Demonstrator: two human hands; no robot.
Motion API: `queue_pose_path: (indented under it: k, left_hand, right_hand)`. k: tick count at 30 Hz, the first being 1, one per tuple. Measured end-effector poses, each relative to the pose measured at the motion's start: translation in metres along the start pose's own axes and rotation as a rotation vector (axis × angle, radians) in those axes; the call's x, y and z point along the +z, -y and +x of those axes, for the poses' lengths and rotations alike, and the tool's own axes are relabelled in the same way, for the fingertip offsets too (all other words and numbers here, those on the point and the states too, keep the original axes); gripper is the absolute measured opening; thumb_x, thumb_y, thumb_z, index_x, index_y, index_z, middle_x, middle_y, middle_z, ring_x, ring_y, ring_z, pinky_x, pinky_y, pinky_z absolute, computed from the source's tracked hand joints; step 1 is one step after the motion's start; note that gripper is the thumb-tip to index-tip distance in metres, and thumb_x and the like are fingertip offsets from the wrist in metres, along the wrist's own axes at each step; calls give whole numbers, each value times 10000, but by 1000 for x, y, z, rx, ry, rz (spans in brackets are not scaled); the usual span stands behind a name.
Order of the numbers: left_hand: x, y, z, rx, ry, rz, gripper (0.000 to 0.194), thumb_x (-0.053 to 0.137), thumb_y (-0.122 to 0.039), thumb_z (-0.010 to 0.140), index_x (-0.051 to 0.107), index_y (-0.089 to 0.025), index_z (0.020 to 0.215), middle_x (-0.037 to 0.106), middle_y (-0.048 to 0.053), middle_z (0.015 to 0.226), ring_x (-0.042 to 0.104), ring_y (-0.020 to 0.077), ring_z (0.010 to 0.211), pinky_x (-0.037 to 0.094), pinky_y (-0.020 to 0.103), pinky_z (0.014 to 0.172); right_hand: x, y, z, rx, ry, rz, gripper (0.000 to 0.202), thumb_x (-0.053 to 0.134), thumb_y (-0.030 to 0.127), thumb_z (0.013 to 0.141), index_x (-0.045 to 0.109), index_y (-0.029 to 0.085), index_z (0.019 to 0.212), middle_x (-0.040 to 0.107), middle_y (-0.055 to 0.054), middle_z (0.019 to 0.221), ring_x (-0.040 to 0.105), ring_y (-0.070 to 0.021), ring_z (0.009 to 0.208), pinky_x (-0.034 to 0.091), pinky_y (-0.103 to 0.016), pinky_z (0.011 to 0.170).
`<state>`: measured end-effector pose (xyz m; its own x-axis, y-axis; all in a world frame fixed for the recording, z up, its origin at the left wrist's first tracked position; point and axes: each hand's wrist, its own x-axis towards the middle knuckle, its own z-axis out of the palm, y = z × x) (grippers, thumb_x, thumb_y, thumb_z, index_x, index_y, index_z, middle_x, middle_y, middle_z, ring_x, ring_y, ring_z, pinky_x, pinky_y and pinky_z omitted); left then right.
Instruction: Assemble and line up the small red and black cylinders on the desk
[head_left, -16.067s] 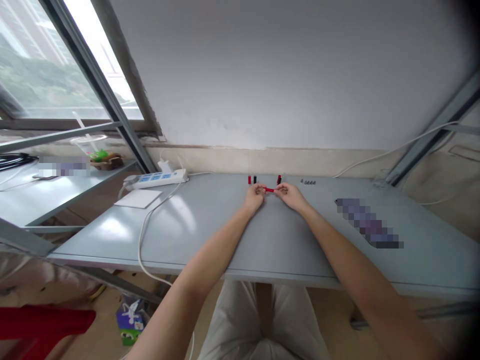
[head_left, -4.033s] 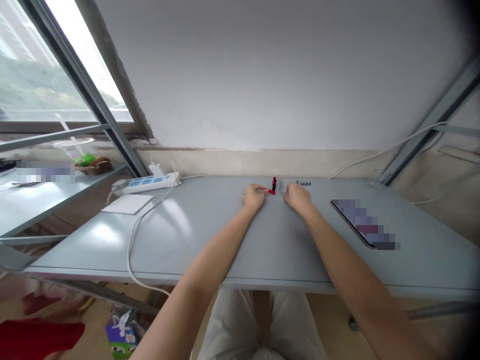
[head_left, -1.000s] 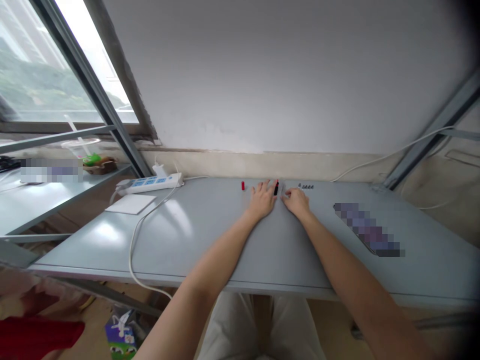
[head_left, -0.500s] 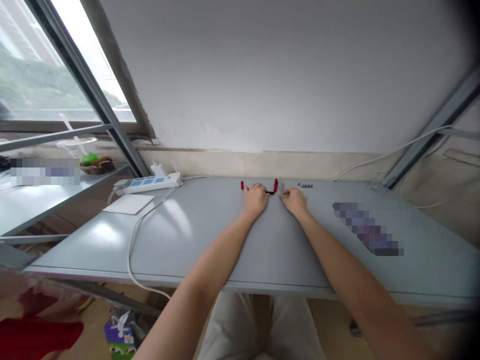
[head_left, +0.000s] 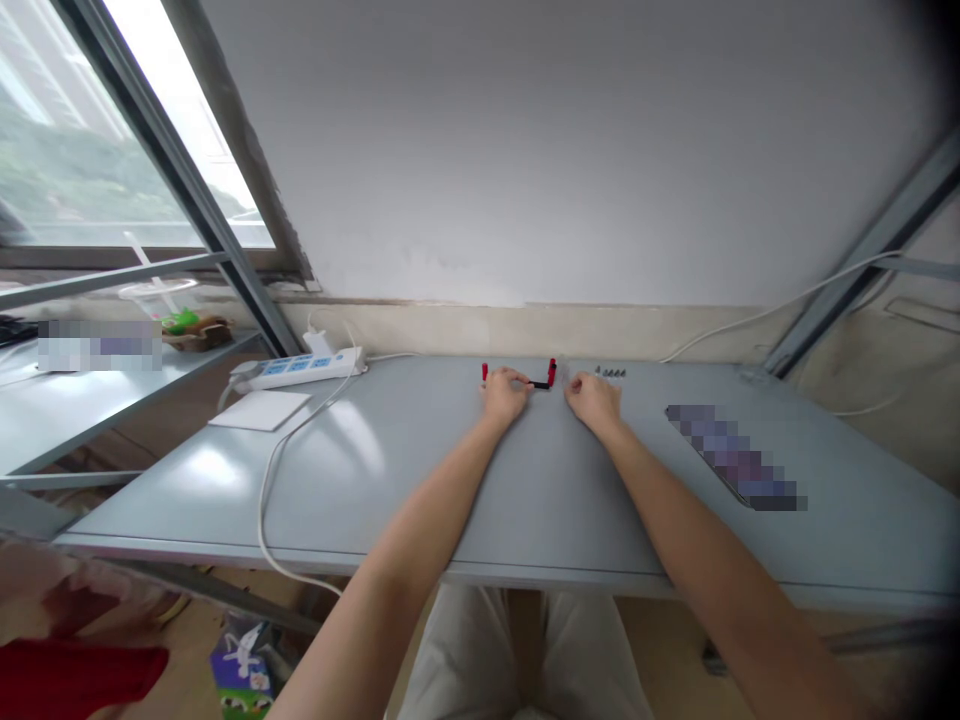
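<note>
My left hand point(head_left: 507, 396) is closed, its fingertips pinched on the near end of a thin black piece point(head_left: 539, 385). The far end of that piece meets an upright red-and-black piece point(head_left: 552, 373); whether the two are joined I cannot tell. Just beyond the left knuckles a small red cylinder point(head_left: 484, 371) stands on the table. My right hand point(head_left: 596, 400) is curled with thumb and finger together; anything inside is too small to make out. Beside its fingertips lies something clear, like thin plastic point(head_left: 565, 369). Several small dark bits point(head_left: 615, 373) stand in a row beyond the right hand.
The grey table point(head_left: 420, 470) backs onto a wall. A white power strip point(head_left: 304, 368), a white flat square point(head_left: 259, 410) and a loose white cable point(head_left: 262, 490) are at left. A blurred-out flat phone-like object point(head_left: 731, 455) lies at right.
My right hand has shifted slightly right, away from the red-and-black piece, and its fingers are more curled. My left hand has moved slightly left, with its fingertips on the black piece.
</note>
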<state>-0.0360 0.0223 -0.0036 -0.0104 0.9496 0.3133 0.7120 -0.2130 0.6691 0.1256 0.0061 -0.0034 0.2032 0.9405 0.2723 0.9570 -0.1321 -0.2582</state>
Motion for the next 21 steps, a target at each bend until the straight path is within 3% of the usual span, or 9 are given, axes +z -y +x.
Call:
queue_pose_path:
  k: [6,21]
  left_hand:
    - [-4,-2,-1,-42,17,-57,126,636,-320,740,683,-249,832,623,38,1102,502,218,1100,334,411,965]
    - [0,1,1,-9,25,-198,120,664,-309,714,687,-226,797,632,46,1075,506,228,1103,346,406,981]
  right_hand:
    - [-18,7,-6,-134,69,-219,199,504,224,804,655,152,912,671,-145,916,595,-260,916,344,-390,837]
    - [-26,15,-14,-140,99,-300,244,458,159,814,657,124,950,659,-164,979,588,-253,938,329,-378,853]
